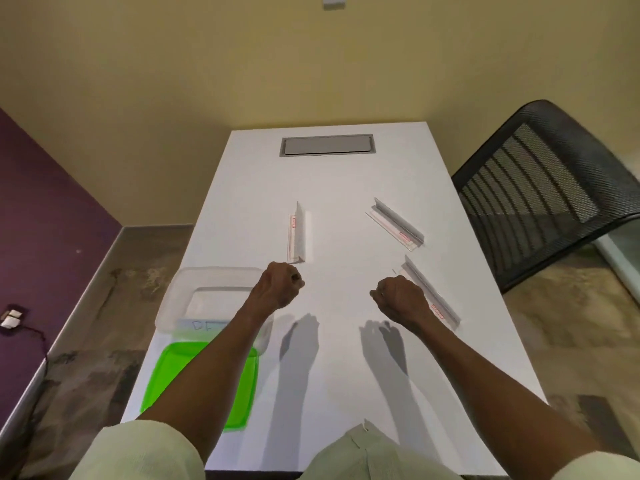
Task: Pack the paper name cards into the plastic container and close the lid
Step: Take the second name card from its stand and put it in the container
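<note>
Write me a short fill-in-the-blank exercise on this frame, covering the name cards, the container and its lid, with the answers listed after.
1. The number of name cards on the white table is ____.
2. The lid, lying nearer the person than the clear container, is coloured ____.
3. The name card beside the right hand still lies on the ____.
4. Both the right hand and the left hand have curled fingers and hold ____.

Answers: three; green; table; nothing

Container (pixel 180 289) behind lid (pixel 166 386), left of three cards (pixel 297 233) on table (pixel 346 181)
</note>
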A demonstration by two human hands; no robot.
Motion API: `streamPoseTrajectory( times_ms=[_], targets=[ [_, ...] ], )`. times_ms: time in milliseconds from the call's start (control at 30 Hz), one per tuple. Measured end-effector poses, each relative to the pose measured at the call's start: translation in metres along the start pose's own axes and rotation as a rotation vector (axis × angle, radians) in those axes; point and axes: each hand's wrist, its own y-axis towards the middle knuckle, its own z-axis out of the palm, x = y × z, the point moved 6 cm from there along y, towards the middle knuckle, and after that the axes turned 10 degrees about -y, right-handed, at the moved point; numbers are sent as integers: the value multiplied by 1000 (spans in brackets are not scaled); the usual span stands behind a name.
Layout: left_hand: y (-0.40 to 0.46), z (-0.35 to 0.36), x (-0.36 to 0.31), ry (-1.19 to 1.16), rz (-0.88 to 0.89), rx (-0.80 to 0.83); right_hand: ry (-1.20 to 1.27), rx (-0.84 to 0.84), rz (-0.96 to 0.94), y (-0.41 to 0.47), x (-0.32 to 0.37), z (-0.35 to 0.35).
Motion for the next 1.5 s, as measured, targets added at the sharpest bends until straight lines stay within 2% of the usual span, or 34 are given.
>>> streamPoseTrajectory(
  times_ms=[300, 467, 600, 767, 1000, 1267, 1500],
  targets=[
    [28, 51, -60, 4, 8, 86, 37, -47, 222, -8, -88, -5],
    [49, 79, -97, 15, 70, 109, 72, 9, 320, -7, -129, 0],
    [63, 104, -114, 13, 95, 121, 144, 103, 377, -5, -156, 13],
    [83, 129, -117, -38, 13, 167, 225, 211, 485, -5, -183, 29],
    [114, 151, -145, 61, 94, 184, 348, 416, 636, -10, -213, 39],
    [144, 186, -166, 151, 78, 321, 353, 713, 737, -9, -216, 58],
    [154, 213, -175, 188, 107, 422, 387, 834, 786, -10, -213, 68]
  ],
)
